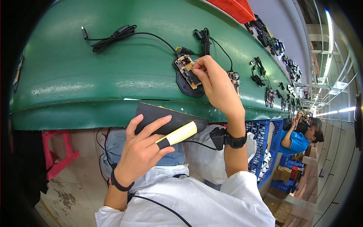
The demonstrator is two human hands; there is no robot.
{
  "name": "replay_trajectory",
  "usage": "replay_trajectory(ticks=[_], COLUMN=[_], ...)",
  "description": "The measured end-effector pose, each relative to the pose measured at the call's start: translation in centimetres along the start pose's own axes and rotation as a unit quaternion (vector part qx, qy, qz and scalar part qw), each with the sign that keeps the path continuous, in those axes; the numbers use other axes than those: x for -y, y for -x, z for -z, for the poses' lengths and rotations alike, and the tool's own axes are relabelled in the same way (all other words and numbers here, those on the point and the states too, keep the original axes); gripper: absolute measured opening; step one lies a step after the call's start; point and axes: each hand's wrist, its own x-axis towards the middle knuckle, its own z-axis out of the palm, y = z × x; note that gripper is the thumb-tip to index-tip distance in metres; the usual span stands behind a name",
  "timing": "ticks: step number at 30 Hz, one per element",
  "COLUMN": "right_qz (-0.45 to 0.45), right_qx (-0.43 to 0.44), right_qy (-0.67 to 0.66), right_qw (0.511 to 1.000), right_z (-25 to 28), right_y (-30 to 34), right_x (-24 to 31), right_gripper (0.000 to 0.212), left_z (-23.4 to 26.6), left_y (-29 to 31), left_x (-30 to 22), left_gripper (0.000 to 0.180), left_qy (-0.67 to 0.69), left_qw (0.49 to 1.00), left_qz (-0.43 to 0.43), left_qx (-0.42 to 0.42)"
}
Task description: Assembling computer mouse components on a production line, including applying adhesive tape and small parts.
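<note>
On the green bench lies an opened computer mouse with its circuit board (187, 70) exposed in a black base (183, 86). Its black cable (113, 38) is bundled to the left. My right hand (215, 83) is over the board's right side, thumb and forefinger pinched together at its surface; whatever is between the fingertips is too small to make out. Below the bench edge, my left hand (141, 149) grips a thin black sheet (155, 119). Part of that sheet curls over, showing a pale yellow underside (183, 132).
Another opened mouse (234, 76) with a bundled cable sits just right of my right hand. Several more lie further along the green bench (68, 72). A red bin (234, 9) stands at the far edge. Blue crates (259, 147) are below on the right; a co-worker (297, 140) sits beyond.
</note>
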Motion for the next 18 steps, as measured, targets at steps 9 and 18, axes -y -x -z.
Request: replay_trajectory(ticks=[9, 18], right_qz=[0.087, 0.024], right_qx=[-0.176, -0.138], right_qy=[0.235, 0.292], right_qw=[0.952, 0.946], right_z=[-1.4, -3.9], right_y=[2.7, 7.7], right_x=[-0.1, 1.4], right_gripper=[0.037, 0.057], left_z=[0.1, 0.8], left_y=[0.1, 0.4], left_x=[0.3, -0.4], left_gripper=[0.021, 0.024], left_qy=[-0.016, -0.058], left_qw=[1.0, 0.998], left_qz=[-0.007, -0.011], left_qx=[-0.013, 0.029])
